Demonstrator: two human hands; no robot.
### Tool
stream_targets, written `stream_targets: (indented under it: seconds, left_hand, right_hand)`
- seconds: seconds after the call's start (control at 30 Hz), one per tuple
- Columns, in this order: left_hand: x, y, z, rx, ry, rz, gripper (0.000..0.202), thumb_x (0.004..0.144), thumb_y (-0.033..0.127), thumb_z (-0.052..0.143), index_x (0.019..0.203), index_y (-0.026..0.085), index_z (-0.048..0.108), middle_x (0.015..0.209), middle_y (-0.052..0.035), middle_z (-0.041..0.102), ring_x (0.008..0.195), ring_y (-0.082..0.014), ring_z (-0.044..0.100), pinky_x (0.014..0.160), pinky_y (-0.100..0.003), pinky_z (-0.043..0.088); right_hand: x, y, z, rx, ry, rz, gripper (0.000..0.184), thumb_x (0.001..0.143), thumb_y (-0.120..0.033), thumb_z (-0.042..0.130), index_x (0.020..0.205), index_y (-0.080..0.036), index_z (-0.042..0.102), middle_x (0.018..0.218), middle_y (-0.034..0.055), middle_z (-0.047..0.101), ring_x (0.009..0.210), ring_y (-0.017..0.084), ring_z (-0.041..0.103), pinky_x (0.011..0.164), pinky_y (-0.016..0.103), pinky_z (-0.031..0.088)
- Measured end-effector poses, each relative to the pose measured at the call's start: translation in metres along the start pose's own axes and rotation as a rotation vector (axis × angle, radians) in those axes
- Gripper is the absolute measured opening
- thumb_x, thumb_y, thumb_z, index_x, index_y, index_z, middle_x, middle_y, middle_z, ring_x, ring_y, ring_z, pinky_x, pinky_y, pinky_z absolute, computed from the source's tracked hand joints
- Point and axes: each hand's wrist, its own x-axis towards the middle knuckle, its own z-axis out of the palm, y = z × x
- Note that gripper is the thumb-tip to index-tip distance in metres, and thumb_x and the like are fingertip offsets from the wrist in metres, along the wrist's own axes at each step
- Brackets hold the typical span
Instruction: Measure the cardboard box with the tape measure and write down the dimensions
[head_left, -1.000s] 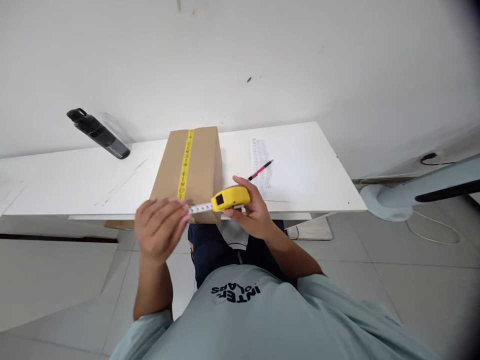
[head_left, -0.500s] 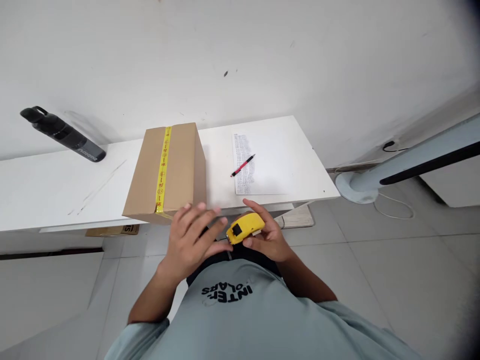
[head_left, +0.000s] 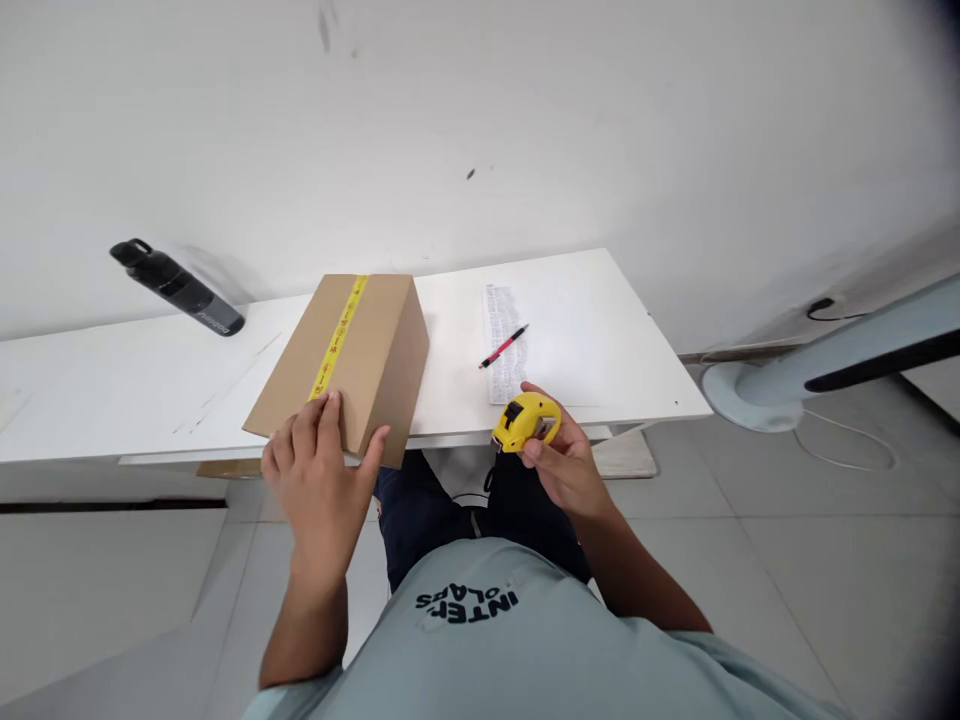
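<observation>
A brown cardboard box (head_left: 375, 340) sealed with a strip of yellow tape stands on the white table (head_left: 112, 380), its near end reaching the table's front edge. My left hand (head_left: 319, 470) grips the box's near corner, fingers on top and thumb against its side. My right hand (head_left: 562, 455) holds a yellow tape measure (head_left: 529, 420) just in front of the table edge, to the right of the box; no blade is drawn out.
A sheet of printed paper (head_left: 506, 345) with a red and black pen (head_left: 504, 347) lies on the table right of the box. A dark bottle (head_left: 178, 288) lies at the back left. A pale fan base (head_left: 750, 385) and cable sit on the tiled floor at right.
The tape blade that was pulled out between my hands has gone back into its case. My left hand let go of it and took hold of the box corner; my right hand moved right.
</observation>
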Motion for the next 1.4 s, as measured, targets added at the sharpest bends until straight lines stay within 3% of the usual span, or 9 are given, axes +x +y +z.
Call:
stream_targets:
  seconds: [0.13, 0.3, 0.7, 0.93, 1.07, 1.17, 1.2, 1.33, 1.4]
  left_hand:
    - [0.0, -0.04, -0.03, 0.013, -0.159, 0.128, 0.067, 0.095, 0.05, 0.071, 0.155, 0.026, 0.052, 0.144, -0.0145, 0.068, 0.132, -0.0381, 0.063, 0.111, -0.051, 0.046]
    - [0.012, -0.092, -0.049, -0.088, -0.349, 0.186, 0.064, 0.101, 0.049, 0.06, 0.161, 0.031, 0.046, 0.154, -0.0088, 0.061, 0.145, -0.0367, 0.056, 0.113, -0.056, 0.053]
    - [0.02, -0.136, 0.009, -0.646, -0.151, 0.037, 0.026, 0.1, 0.03, 0.066, 0.124, 0.031, 0.077, 0.134, -0.0042, 0.075, 0.146, -0.0246, 0.056, 0.126, -0.059, 0.043]
    - [0.033, -0.155, 0.03, -0.843, -0.075, -0.075, 0.019, 0.096, 0.037, 0.067, 0.097, 0.026, 0.083, 0.11, -0.009, 0.082, 0.131, -0.0286, 0.066, 0.12, -0.056, 0.049]
    - [0.034, -0.13, 0.043, -0.891, 0.226, -0.181, 0.019, 0.096, 0.034, 0.065, 0.09, 0.023, 0.08, 0.097, -0.0067, 0.08, 0.121, -0.0279, 0.071, 0.115, -0.054, 0.053]
    - [0.025, -0.08, 0.034, -0.688, 0.631, -0.213, 0.019, 0.101, 0.025, 0.058, 0.103, 0.024, 0.077, 0.101, -0.0037, 0.077, 0.117, -0.0232, 0.071, 0.115, -0.053, 0.052]
    - [0.019, -0.061, 0.029, -0.661, 0.674, -0.145, 0.021, 0.102, 0.023, 0.056, 0.108, 0.025, 0.076, 0.102, -0.0031, 0.076, 0.114, -0.0219, 0.071, 0.116, -0.053, 0.051]
    - [-0.004, -0.003, 0.015, -0.679, 0.25, 0.407, 0.027, 0.103, 0.038, 0.06, 0.123, 0.022, 0.069, 0.105, -0.0074, 0.076, 0.109, -0.0211, 0.073, 0.11, -0.046, 0.059]
    - [-0.011, 0.008, 0.015, -0.689, 0.142, 0.528, 0.04, 0.101, 0.048, 0.064, 0.128, 0.019, 0.066, 0.106, -0.0098, 0.077, 0.109, -0.0209, 0.075, 0.102, -0.04, 0.064]
  right_hand:
    - [-0.004, 0.012, -0.003, 0.0, -0.029, 0.121, 0.06, 0.067, -0.043, 0.095, 0.121, -0.028, 0.074, 0.089, 0.0002, 0.066, 0.058, 0.009, 0.042, 0.049, 0.026, 0.04]
    - [-0.002, 0.012, -0.008, -0.015, 0.029, 0.094, 0.06, 0.065, -0.042, 0.096, 0.12, -0.03, 0.075, 0.093, 0.0017, 0.065, 0.062, 0.01, 0.043, 0.049, 0.025, 0.038]
    - [0.003, 0.017, -0.006, -0.055, 0.03, 0.078, 0.053, 0.066, -0.038, 0.096, 0.115, -0.029, 0.077, 0.089, 0.0012, 0.063, 0.061, 0.01, 0.045, 0.049, 0.023, 0.043]
    - [0.011, 0.022, 0.001, -0.065, 0.004, 0.028, 0.049, 0.082, -0.058, 0.08, 0.122, -0.029, 0.075, 0.104, 0.0062, 0.069, 0.061, 0.011, 0.048, 0.042, 0.022, 0.043]
    - [0.014, 0.017, 0.012, -0.049, -0.051, 0.045, 0.054, 0.079, -0.057, 0.084, 0.124, -0.03, 0.073, 0.101, 0.0049, 0.069, 0.06, 0.01, 0.047, 0.042, 0.021, 0.043]
    - [0.013, 0.014, 0.023, -0.045, -0.143, 0.08, 0.066, 0.072, -0.055, 0.091, 0.131, -0.032, 0.07, 0.094, 0.0017, 0.068, 0.057, 0.009, 0.046, 0.045, 0.021, 0.044]
    - [0.012, 0.014, 0.028, -0.054, -0.181, 0.082, 0.071, 0.071, -0.054, 0.093, 0.134, -0.034, 0.067, 0.091, 0.0005, 0.068, 0.057, 0.009, 0.046, 0.046, 0.021, 0.045]
    - [0.008, 0.018, 0.046, -0.073, -0.339, 0.058, 0.087, 0.07, -0.051, 0.096, 0.146, -0.037, 0.057, 0.085, -0.0028, 0.069, 0.058, 0.01, 0.053, 0.056, 0.024, 0.053]
    - [0.007, 0.021, 0.052, -0.059, -0.385, 0.046, 0.09, 0.068, -0.051, 0.097, 0.146, -0.037, 0.055, 0.092, -0.0013, 0.073, 0.068, 0.013, 0.064, 0.066, 0.026, 0.059]
